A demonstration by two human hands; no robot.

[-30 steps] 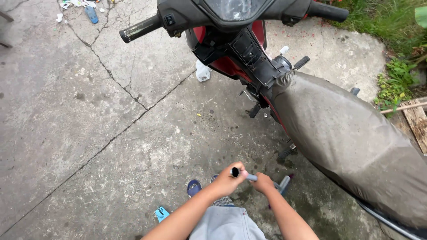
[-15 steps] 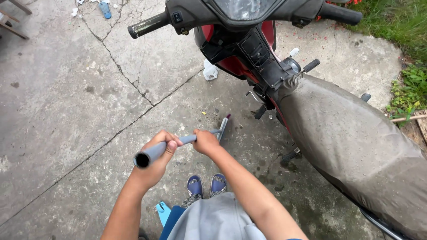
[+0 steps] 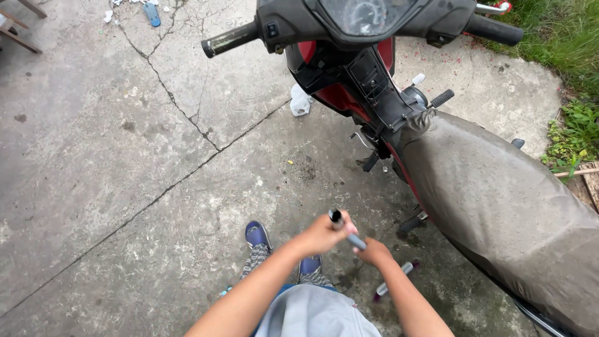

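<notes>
My left hand (image 3: 321,234) and my right hand (image 3: 375,252) are both closed around the grey crossbar handle (image 3: 356,241) of a hand pump, one on each end. The handle's black end cap sticks out past my left fist. Below my right hand, a silver and maroon part of the pump (image 3: 393,279) lies low over the concrete. The pump's base is hidden under my arms. A red and black motorcycle (image 3: 374,87) with a dusty grey seat cover (image 3: 499,206) stands just to the right of my hands.
My feet in blue sandals (image 3: 258,234) stand on cracked concrete (image 3: 125,156). A white plastic bag (image 3: 301,102) lies by the motorcycle's front. Litter (image 3: 150,14) and wooden legs (image 3: 19,25) are at the far left, with grass (image 3: 561,43) and a plank (image 3: 583,181) on the right.
Half a second ago the handle was raised high toward me with both hands on it. Now both hands have pushed it back down low, near where it was one second ago.
</notes>
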